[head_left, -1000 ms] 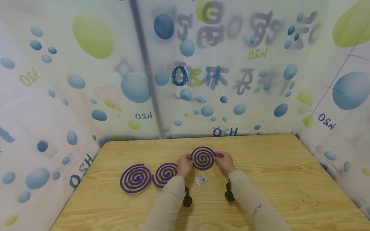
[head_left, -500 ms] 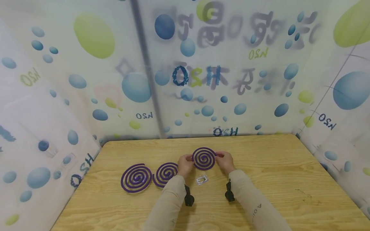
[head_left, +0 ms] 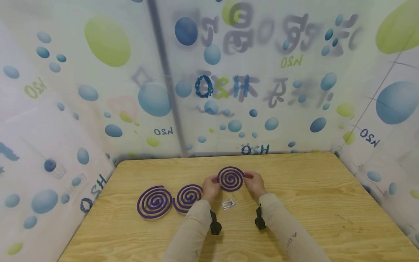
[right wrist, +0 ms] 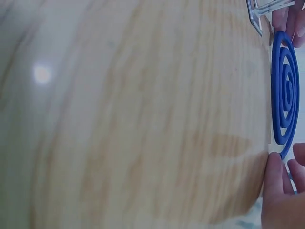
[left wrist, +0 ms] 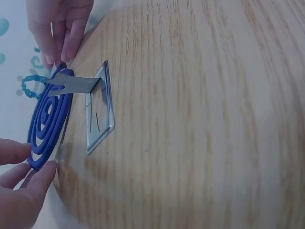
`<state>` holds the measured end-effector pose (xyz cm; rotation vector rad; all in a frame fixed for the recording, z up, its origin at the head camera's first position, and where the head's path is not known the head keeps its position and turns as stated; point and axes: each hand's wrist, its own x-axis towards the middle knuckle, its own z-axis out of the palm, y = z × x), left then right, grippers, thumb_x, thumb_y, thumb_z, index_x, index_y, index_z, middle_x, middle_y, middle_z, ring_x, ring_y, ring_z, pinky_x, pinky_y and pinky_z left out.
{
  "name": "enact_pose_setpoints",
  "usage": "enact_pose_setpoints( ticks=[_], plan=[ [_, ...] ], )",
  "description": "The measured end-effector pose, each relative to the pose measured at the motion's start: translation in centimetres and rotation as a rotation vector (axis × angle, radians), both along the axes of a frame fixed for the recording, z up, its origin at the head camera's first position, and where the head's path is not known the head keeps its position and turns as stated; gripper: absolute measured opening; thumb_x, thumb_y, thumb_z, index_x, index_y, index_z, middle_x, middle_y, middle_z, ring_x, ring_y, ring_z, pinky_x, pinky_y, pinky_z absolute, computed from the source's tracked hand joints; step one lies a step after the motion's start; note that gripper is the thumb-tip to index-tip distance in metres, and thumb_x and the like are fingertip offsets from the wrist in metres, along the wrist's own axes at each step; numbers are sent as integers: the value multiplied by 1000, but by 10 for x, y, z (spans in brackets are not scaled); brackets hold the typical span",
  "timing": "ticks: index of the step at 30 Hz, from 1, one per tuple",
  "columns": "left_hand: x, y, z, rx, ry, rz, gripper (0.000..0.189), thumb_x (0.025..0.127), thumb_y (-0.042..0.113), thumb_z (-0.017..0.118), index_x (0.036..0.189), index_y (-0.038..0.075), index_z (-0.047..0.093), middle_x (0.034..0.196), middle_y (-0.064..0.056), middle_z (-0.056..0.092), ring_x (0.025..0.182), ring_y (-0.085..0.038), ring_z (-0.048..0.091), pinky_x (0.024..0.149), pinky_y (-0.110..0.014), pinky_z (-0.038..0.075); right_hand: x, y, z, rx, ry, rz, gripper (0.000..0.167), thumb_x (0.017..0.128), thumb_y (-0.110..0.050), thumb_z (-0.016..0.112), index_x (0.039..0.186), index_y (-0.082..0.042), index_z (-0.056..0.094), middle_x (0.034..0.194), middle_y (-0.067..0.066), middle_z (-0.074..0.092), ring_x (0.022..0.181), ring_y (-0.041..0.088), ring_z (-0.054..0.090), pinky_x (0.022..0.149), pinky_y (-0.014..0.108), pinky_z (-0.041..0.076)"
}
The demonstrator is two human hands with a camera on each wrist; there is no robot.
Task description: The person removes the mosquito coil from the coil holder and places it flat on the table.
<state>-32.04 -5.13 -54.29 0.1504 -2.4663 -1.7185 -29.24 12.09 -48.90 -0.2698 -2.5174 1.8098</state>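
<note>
A purple mosquito coil [head_left: 230, 178], blue in the wrist views, is held up by its opposite edges near the back of the table. My left hand [head_left: 211, 189] pinches its left rim, thumb and fingers on either side in the left wrist view. At the right, the fingertips of my right hand [head_left: 255, 183] grip the coil's outer end. In front of the coil lies a small silver metal coil stand [head_left: 228, 204]. Its bent-up prong [left wrist: 74, 84] overlaps the coil in the left wrist view.
Two more purple coils lie to the left, one far left [head_left: 154, 202] and one beside my left forearm [head_left: 189, 197], partly hidden by it. Metal glints under the far-left one. The wooden table [head_left: 314, 203] ends at a patterned curtain wall [head_left: 262, 138] behind.
My left hand has shifted very slightly to the right. The coil stays between both hands at nearly the same place, and the stand has not moved.
</note>
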Motion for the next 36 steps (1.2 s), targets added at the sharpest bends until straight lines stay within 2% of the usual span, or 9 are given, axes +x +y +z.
enact_pose_setpoints(
  ticks=[2,4,6,10,14,19,24,30,36],
  plan=[
    [20,5,34,-18,-96,22,32,71,-5,65,102,-5,61,95,-18,63,87,-27,58,70,-31,50,0,0,0,-5,4,3,30,82,5,52,111,12,53,106,27,56,94,32,55,73,29,49],
    [31,7,51,-28,-98,25,31,72,-7,62,103,-8,59,95,-20,62,86,-28,58,69,-30,50,0,0,-1,-5,4,4,29,83,4,52,111,12,53,106,27,55,95,32,54,74,29,49],
    [38,8,61,-25,-112,23,32,74,-8,60,106,-9,57,97,-22,61,88,-29,57,70,-30,50,1,0,-1,-12,-2,5,29,82,4,52,111,11,53,107,27,55,97,33,54,77,31,49],
    [45,7,67,-11,-105,18,34,75,-8,59,109,-9,55,102,-23,59,94,-30,55,78,-32,48,3,0,1,-9,-24,12,30,83,4,51,113,9,52,110,26,54,101,33,52,84,35,46],
    [45,5,66,12,-96,18,36,74,-7,58,110,-8,54,105,-22,58,98,-32,54,85,-38,44,5,2,3,14,-40,15,32,84,2,51,115,7,51,113,24,52,105,33,49,88,38,43],
    [47,4,66,19,-43,-3,35,76,-6,59,110,-8,53,106,-22,57,98,-33,53,86,-39,43,6,5,6,19,-26,18,32,84,1,51,116,6,51,114,24,52,106,33,48,89,40,42],
    [51,1,75,64,-10,-94,38,79,-6,57,116,-8,49,114,-24,52,104,-35,50,88,-38,43,7,7,8,2,11,35,31,85,0,50,116,5,51,115,24,52,105,32,49,87,39,43],
    [53,-10,90,49,5,-224,40,82,-2,55,121,-6,45,118,-23,49,108,-35,48,88,-38,44,12,2,19,-92,29,80,32,86,1,49,117,7,49,114,25,50,99,33,52,80,35,48],
    [58,-24,104,58,22,-273,41,85,1,55,124,-5,43,119,-23,50,108,-35,48,86,-37,45,21,-11,30,-120,72,138,31,86,0,51,116,9,49,111,26,51,96,37,53,78,38,49]
  ],
)
